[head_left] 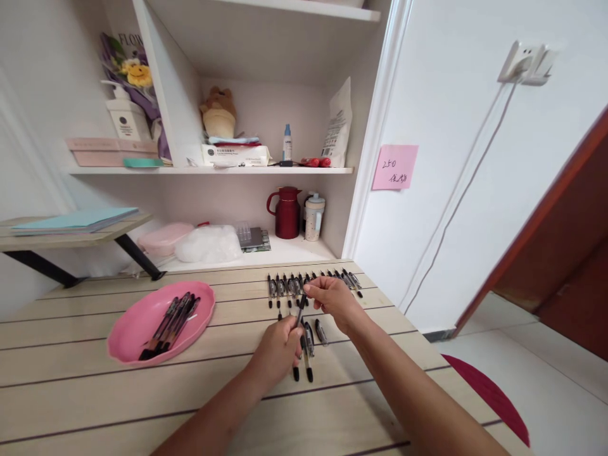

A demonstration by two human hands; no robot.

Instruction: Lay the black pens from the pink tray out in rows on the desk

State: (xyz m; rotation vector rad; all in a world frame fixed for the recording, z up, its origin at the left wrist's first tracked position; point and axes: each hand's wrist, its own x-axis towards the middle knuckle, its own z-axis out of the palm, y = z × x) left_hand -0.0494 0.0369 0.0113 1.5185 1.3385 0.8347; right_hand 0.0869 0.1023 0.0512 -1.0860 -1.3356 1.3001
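My left hand [277, 351] is closed around the lower part of a black pen [301, 311] held upright over the wooden table [95, 392]. My right hand [331, 297] pinches the pen's top end. Just beyond the hands, a row of several black pens [285, 286] lies side by side near the table's far edge. A few more pens and caps [310, 345] lie loose on the table under my hands. To the left, a pink oval dish [133, 329] holds several black pens [171, 320].
White shelves at the back hold a red jug [287, 212], a white cup [314, 217], a pink lidded box [164, 239], a plastic bag [209, 244] and small items. A pink note [394, 166] sticks on the wall. A red stool [491, 396] shows at right.
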